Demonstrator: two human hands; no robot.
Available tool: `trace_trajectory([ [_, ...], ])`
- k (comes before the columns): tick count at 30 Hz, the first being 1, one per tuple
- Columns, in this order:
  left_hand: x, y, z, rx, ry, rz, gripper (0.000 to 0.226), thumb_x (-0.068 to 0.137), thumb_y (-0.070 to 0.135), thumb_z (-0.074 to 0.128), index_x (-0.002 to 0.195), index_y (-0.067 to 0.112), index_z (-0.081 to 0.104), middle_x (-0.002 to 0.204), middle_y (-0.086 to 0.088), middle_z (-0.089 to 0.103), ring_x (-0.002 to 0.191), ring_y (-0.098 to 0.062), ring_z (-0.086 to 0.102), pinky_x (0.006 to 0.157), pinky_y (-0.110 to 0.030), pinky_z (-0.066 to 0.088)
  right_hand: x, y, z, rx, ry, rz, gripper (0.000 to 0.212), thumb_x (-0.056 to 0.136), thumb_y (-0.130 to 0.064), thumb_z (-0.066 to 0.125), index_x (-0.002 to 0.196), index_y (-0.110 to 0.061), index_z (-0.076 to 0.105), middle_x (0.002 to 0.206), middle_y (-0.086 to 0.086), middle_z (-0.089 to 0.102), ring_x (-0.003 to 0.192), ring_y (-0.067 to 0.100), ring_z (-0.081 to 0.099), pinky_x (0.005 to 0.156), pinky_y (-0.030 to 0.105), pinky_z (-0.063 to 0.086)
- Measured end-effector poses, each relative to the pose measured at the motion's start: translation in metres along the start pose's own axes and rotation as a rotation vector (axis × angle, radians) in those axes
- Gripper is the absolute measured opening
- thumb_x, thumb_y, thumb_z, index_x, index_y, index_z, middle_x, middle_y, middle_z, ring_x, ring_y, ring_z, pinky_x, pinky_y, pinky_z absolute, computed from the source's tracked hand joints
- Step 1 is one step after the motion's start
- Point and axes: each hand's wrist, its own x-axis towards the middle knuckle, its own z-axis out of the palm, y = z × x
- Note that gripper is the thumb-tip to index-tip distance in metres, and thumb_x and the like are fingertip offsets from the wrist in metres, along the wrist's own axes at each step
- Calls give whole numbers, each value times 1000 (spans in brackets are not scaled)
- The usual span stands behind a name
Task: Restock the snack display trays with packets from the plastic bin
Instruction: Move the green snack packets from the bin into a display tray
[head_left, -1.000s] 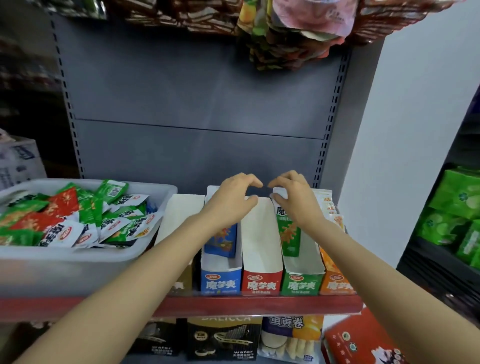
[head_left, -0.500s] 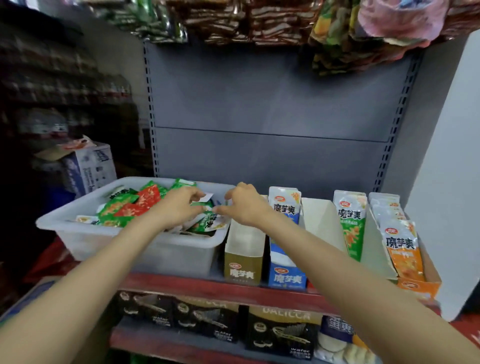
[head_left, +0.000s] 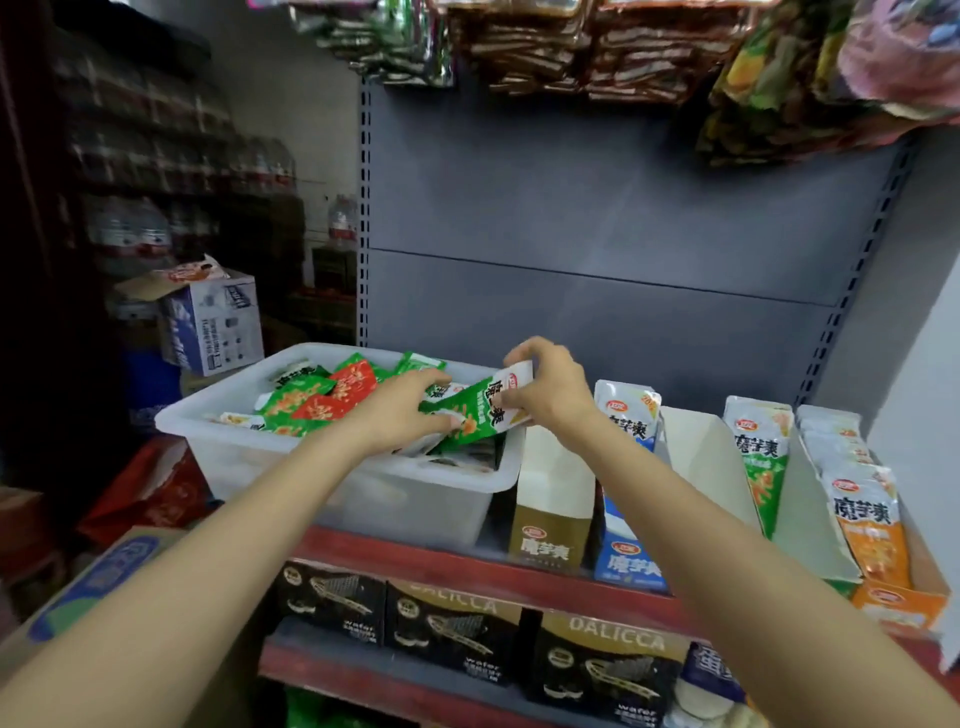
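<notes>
Picking step: both hands, left hand (head_left: 400, 415) and right hand (head_left: 545, 389), pinch a green packet (head_left: 475, 418) over the plastic bin (head_left: 332, 499); next, carry it right to the green tray (head_left: 769, 467)

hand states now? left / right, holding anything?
Left hand: fingers pinch the lower end of the green packet, over the plastic bin.
Right hand: fingers grip the same packet's top end.

Grey pegboard shelf back (head_left: 597, 218), white wall (head_left: 924, 322) right, dim stockroom left.
</notes>
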Motion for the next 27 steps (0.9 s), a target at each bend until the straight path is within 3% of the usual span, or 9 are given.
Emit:
trace_trajectory([
  [3,-2,1,2,-105,141,54,45,85,23,69,127,13,56,130,-2,57,118,-13,52,92,-18,34,-2,2,-13,270,95,7,36,71,-1,78,87,-22,53,91,7,69,81,28,68,63,42,58],
  [7,-3,16,5,-245,241,94,18,84,17,70,102,14,66,97,1,67,84,-3,58,85,-23,47,-8,5,-33,458,149,-8,15,80,-4,72,84,-13,61,83,2,67,70,17,66,60,31,58],
  [10,4,33,13,-222,330,125,35,81,22,73,113,17,61,108,0,55,97,-7,52,86,-16,36,-12,12,-51,461,152,-37,6,83,-6,68,88,-8,65,83,6,67,69,16,65,60,25,57],
  [13,11,52,23,-234,321,122,52,78,26,75,125,19,54,117,-2,48,106,-13,48,91,-23,34,-16,22,-71,487,163,-58,3,85,-11,67,83,-13,67,82,9,68,68,16,64,60,26,56],
  [16,19,79,34,-299,305,159,30,78,18,75,105,16,64,94,2,63,88,-14,58,83,-27,46,-20,35,-98,469,235,-49,3,85,-15,68,83,-13,68,78,9,67,66,17,63,59,27,54],
  [19,26,109,51,-261,318,159,13,78,25,75,85,25,64,73,14,61,76,-11,58,71,-29,48,-27,47,-127,447,316,-47,7,84,-15,70,81,-10,65,73,7,64,59,13,61,55,26,53],
  [22,32,139,70,-240,291,173,13,80,31,73,84,28,61,72,17,56,73,-7,53,69,-28,46,-34,59,-155,427,379,-56,9,84,-12,69,85,-5,64,67,4,59,50,4,57,50,20,50],
  [27,45,181,102,-280,187,236,16,81,27,71,93,20,63,85,6,63,74,-10,56,72,-27,47,-43,81,-202,345,453,-43,14,80,-19,74,73,-14,64,62,0,58,58,13,55,58,27,50],
])
